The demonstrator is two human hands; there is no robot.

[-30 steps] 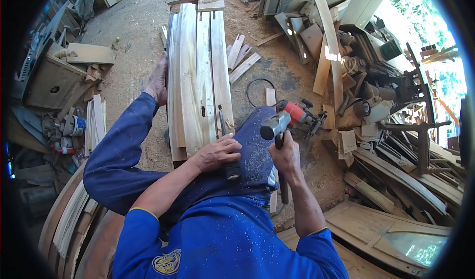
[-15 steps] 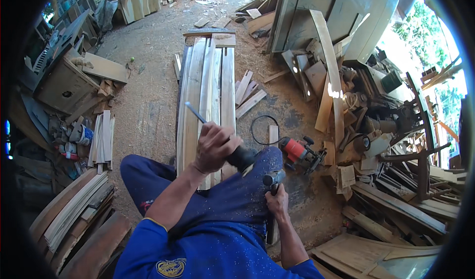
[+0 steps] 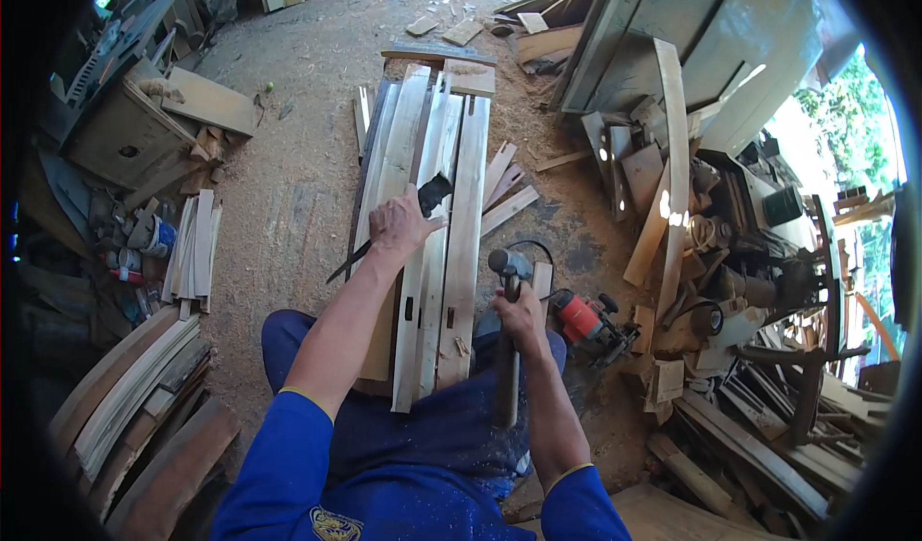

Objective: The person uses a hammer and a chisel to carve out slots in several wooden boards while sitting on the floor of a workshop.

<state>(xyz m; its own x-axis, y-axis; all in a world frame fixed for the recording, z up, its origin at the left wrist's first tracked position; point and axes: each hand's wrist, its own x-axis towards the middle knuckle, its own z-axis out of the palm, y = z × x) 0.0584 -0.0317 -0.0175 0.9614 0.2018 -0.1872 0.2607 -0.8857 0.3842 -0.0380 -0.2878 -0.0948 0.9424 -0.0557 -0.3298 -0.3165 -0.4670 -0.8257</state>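
Observation:
Over the long wooden boards (image 3: pixel 469 215), my left hand (image 3: pixel 401 226) is closed around a chisel. Its thick black handle (image 3: pixel 435 193) sticks out past the fingers on the far side, and its narrow dark blade (image 3: pixel 348 264) points toward the near left. Dark slots are cut in the boards nearest my lap. To the right of the boards, my right hand (image 3: pixel 521 318) grips a hammer (image 3: pixel 507 373) by the handle. The hammer's rounded metal head is up, and its handle hangs down over my thigh. I cannot tell whether the chisel touches a board.
A red power router (image 3: pixel 581 320) with a black cord stands on the floor by my right knee. Wood offcuts (image 3: pixel 509 210) lie right of the boards. Stacked planks (image 3: pixel 144 392) are at the left, with a pile of scrap timber (image 3: pixel 759 426) at the right.
My left hand has gone forward from above my lap to over the boards, and the chisel blade has swung from up-left to down-left. My right hand has lifted the hammer forward.

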